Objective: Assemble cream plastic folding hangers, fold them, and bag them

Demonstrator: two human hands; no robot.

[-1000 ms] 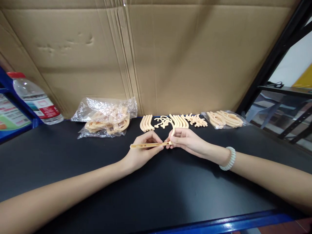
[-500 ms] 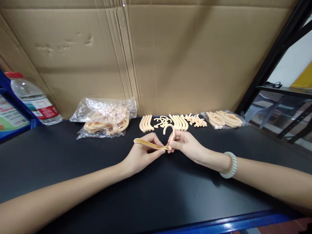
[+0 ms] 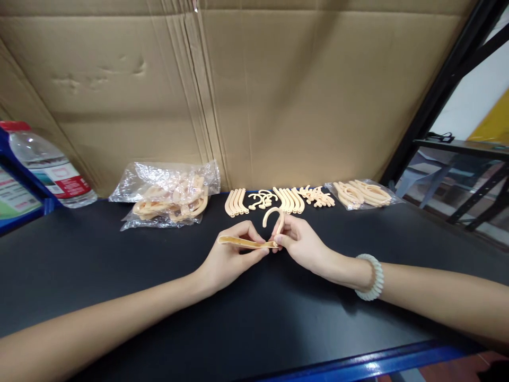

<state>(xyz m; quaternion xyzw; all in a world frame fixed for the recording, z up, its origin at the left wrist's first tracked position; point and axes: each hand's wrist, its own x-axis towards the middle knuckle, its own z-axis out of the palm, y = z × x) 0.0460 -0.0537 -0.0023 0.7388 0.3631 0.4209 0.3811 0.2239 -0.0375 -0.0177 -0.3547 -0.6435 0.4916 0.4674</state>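
Note:
My left hand point(image 3: 234, 257) pinches a beige hanger arm point(image 3: 240, 242), a curved plastic piece hollow along the side facing me. Between the fingers of my right hand point(image 3: 304, 244) is a beige hanger hook point(image 3: 273, 213), its curve pointing up and to the left. The foot of the hook meets the right end of the arm at my fingertips. Fingers partly hide that joint, so I cannot tell whether the two are locked together. Both hands are above the black table point(image 3: 238, 329).
Along the back lie hanger arms in a left row point(image 3: 237, 202) and a right row point(image 3: 291, 201), loose hooks point(image 3: 262, 199) between them and small beige pieces point(image 3: 320, 196). Bagged parts sit left point(image 3: 170, 196) and right point(image 3: 361, 194). A water bottle point(image 3: 51, 167) stands far left, before cardboard point(image 3: 318, 95).
The view has shifted slightly. The hanger arm lies a little flatter than before, and the hook leans a bit differently. Both hands keep their hold, with the two pieces still meeting.

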